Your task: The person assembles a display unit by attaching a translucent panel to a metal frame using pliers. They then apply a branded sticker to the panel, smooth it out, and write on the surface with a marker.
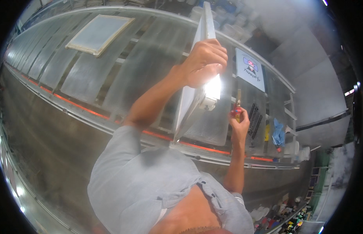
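A: Frame is being gripped near its upper edge by the closed left hand, its lower corner being rested on the glass table.

B: And the right hand?

A: A small red-tipped tool is being pinched upright in it, just beside the frame.

B: Risk?

A: The frame is being held tilted on one corner; probably it could slip if the grip is being loosened, and the glass could be struck.
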`<state>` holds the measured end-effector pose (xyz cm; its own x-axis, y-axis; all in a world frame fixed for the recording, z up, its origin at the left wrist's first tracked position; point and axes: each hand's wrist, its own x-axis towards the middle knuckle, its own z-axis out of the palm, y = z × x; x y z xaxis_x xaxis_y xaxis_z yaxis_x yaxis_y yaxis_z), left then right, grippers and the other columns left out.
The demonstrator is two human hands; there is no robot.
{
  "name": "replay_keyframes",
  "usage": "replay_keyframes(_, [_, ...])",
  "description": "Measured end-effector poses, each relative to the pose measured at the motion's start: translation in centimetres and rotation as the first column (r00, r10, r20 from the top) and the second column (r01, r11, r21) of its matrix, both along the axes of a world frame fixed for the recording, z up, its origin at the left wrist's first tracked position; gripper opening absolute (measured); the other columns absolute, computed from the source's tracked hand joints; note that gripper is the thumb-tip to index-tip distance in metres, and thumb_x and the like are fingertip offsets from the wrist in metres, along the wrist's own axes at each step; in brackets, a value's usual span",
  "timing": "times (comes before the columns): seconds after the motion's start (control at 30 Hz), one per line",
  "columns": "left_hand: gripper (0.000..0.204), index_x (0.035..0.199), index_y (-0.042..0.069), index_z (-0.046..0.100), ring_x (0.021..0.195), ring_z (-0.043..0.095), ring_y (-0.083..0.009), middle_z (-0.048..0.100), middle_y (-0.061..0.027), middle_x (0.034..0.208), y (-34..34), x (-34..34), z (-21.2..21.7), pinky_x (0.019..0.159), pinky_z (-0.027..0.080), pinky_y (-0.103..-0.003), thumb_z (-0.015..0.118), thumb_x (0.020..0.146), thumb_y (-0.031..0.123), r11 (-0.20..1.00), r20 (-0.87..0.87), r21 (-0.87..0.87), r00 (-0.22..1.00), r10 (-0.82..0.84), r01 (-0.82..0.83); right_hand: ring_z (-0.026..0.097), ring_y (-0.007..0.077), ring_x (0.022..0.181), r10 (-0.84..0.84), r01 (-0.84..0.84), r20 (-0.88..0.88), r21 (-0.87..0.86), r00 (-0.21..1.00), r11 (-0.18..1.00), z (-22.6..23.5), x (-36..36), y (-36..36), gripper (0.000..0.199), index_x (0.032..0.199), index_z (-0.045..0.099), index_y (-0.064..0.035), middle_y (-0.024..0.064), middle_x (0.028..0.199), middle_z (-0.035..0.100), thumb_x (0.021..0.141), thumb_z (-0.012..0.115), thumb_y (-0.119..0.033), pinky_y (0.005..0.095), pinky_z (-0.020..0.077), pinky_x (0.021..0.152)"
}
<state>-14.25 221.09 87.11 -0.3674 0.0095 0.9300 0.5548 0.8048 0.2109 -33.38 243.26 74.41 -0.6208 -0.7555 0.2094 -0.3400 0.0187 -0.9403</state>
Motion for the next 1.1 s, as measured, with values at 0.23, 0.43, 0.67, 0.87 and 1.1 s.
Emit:
replay_keyframes(0.23, [0.029, 0.054, 0.006, 0.042, 0.055, 0.043, -0.0250, 0.044, -0.0076, 0.054, 0.1, -3.1, -1.3, 0.066, 0.037, -0.037, 0.043, 0.075, 0.026, 0.984, 0.115, 0.164, 0.992, 0.052, -0.071, 0.062, 0.0169, 0.075, 0.213, -0.318, -0.467, -0.159, 0.858, 0.935, 9.8, 4.3, 3.3, 0.036, 0.116, 0.060, 0.0035, 0.0114, 0.092, 0.067, 0.080, 0.062, 0.005, 0.0280, 0.0489, 0.068])
replay_keyframes(0.43, [0.030, 0.053, 0.004, 0.040, 0.052, 0.040, -0.0240, 0.042, -0.0089, 0.052, 1.5, -4.3, 0.1, 0.064, 0.036, -0.038, 0.044, 0.073, 0.025, 0.985, 0.134, 0.159, 0.990, 0.052, -0.073, 0.065, 0.0225, 0.075, 0.020, -0.388, -0.775, -0.294, 0.632, 0.873, 14.9, 5.4, 4.5, 0.031, 0.111, 0.062, 0.0043, 0.0136, 0.090, 0.066, 0.080, 0.062, 0.005, 0.0300, 0.0509, 0.070])
replay_keyframes(0.67, [0.031, 0.054, 0.003, 0.044, 0.051, 0.039, -0.0252, 0.043, -0.0087, 0.053, 1.7, -4.5, 0.4, 0.065, 0.038, -0.037, 0.045, 0.073, 0.027, 0.966, 0.142, 0.210, 0.982, 0.121, -0.150, 0.065, 0.0339, 0.080, 0.084, -0.440, -0.771, -0.267, 0.631, 0.857, 17.5, 4.2, 4.9, 0.032, 0.113, 0.063, -0.0025, 0.0193, 0.093, 0.065, 0.081, 0.065, 0.000, 0.0391, 0.0511, 0.066])
replay_keyframes(0.87, [0.030, 0.054, 0.002, 0.048, 0.055, 0.045, -0.0284, 0.049, -0.0124, 0.055, 2.4, -4.8, 0.1, 0.068, 0.040, -0.039, 0.047, 0.072, 0.025, 0.954, 0.178, 0.249, 0.976, 0.124, -0.167, 0.063, 0.0276, 0.074, 0.035, -0.087, -0.921, 0.001, 0.388, 0.996, 18.1, 3.8, 2.7, 0.021, 0.111, 0.062, -0.0055, 0.0153, 0.087, 0.064, 0.095, 0.060, -0.019, 0.0384, 0.0511, 0.064])
replay_keyframes(1.1, [0.032, 0.052, 0.000, 0.043, 0.048, 0.040, -0.0295, 0.043, -0.0150, 0.050, 1.3, -5.8, 1.0, 0.057, 0.039, -0.042, 0.048, 0.071, 0.025, 0.953, 0.152, 0.279, 0.985, 0.080, -0.120, 0.061, 0.0231, 0.076, 0.037, -0.060, -0.906, 0.013, 0.422, 0.998, 17.7, 3.5, 2.8, 0.022, 0.099, 0.062, -0.0004, 0.0111, 0.084, 0.062, 0.091, 0.059, -0.021, 0.0352, 0.0511, 0.069])
